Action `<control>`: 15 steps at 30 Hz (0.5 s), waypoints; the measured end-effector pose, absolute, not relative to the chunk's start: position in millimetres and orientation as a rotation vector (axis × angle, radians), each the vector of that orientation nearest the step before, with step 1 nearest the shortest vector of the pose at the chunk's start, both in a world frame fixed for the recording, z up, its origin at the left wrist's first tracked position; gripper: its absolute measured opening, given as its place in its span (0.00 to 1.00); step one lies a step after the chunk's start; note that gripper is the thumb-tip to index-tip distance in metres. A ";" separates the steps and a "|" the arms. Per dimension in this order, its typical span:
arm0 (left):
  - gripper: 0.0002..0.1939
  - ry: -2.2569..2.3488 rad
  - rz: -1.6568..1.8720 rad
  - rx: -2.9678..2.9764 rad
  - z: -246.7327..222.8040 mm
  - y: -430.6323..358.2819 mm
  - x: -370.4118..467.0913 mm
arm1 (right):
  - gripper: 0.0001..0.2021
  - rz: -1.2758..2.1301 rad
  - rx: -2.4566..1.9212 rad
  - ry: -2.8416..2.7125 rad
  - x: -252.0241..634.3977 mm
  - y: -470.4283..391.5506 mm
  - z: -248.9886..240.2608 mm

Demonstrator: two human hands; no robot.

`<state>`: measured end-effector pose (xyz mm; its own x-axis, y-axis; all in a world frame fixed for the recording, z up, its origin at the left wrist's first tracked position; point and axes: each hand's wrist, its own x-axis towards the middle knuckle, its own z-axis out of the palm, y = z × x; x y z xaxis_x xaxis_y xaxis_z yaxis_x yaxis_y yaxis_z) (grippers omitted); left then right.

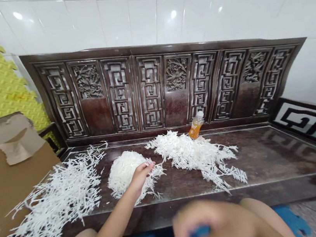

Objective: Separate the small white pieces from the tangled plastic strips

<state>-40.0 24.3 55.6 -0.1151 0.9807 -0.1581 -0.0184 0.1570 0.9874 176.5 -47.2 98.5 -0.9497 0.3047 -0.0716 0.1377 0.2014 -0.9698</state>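
White twig (160, 165) pinched in my left hand (140, 174), over the middle pile (123, 171), right hand (209, 219) curled below, blurred, contents unclear

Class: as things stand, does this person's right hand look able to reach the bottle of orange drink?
Probably yes: a heap of white branching pieces lies between the right hand and the bottle, but its cap shows above the heap, seemingly leaving a path over the top.

matt, plastic-looking sprigs (192, 151); glossy wooden bench (263, 154); shiny wall tiles (144, 18)
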 end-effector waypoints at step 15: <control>0.18 1.297 1.230 1.412 56.9 11.1 -18.3 | 0.19 2.025 -0.912 -0.806 106.1 18.9 46.8</control>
